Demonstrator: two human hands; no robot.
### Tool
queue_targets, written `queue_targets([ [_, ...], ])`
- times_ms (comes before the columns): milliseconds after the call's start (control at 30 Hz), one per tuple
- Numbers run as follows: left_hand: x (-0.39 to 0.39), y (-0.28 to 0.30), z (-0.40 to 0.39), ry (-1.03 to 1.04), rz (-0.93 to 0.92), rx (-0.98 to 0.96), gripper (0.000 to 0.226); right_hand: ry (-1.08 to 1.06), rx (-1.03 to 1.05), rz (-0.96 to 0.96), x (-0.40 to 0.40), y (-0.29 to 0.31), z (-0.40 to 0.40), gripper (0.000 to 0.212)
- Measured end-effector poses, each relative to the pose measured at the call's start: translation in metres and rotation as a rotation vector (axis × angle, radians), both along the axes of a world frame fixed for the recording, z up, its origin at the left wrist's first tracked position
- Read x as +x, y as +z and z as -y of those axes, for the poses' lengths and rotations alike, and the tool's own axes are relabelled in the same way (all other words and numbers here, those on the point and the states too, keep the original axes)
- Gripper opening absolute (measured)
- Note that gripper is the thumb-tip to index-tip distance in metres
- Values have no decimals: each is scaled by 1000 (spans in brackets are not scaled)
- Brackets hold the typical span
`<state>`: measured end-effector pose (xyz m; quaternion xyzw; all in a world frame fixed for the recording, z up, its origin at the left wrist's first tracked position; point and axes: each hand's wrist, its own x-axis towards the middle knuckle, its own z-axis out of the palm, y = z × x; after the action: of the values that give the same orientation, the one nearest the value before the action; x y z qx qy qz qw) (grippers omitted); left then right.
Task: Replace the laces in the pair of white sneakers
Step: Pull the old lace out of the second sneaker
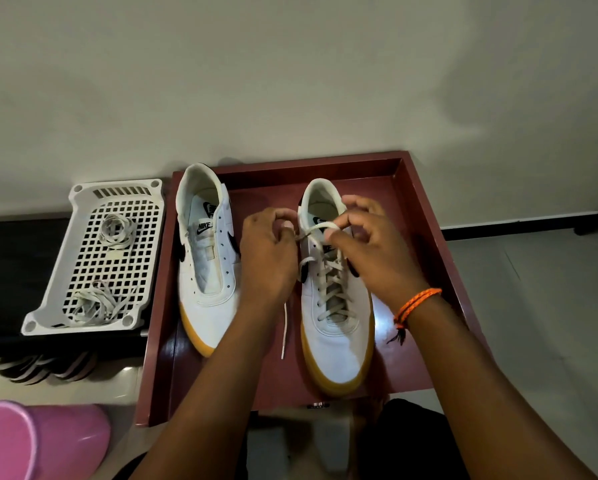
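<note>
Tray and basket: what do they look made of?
The tray looks like dark red lacquered or laminated wood: its floor is glossy and mirrors light beside the shoe. The basket looks like white moulded plastic: a matte, uniform grid of holes with rounded corners.

Two sneakers sit side by side in the tray (425, 216): unlaced sneaker (205, 268) along its left edge, laced sneaker (337, 323) at centre. Both hands (266, 258) (373, 251) over the laced one's tongue. Left of the tray, a basket (82, 199) holding two lace bundles (117, 230) (94, 308).

Dark red tray (429, 216), two white sneakers (205, 258) (337, 306) on it
</note>
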<state>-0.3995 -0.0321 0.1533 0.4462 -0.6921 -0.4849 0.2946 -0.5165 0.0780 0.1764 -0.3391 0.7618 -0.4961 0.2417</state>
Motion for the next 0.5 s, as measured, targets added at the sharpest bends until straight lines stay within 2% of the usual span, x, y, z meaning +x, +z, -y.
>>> queue_targets([
  [67,1,-1,0,12,23,-11,24,-11,-247,312,-6,13,-1,9],
  [200,1,0,1,44,19,22,21,-19,-627,783,-30,39,-18,6],
  [267,0,-1,0,46,20,34,19,13,-772,974,-42,43,-28,17],
  [367,1,2,-2,24,21,49,20,26,-938,1101,-52,47,-38,23],
  [500,1,3,-3,-60,11,-14,29,51,-989,1080,-58,47,-42,24],
])
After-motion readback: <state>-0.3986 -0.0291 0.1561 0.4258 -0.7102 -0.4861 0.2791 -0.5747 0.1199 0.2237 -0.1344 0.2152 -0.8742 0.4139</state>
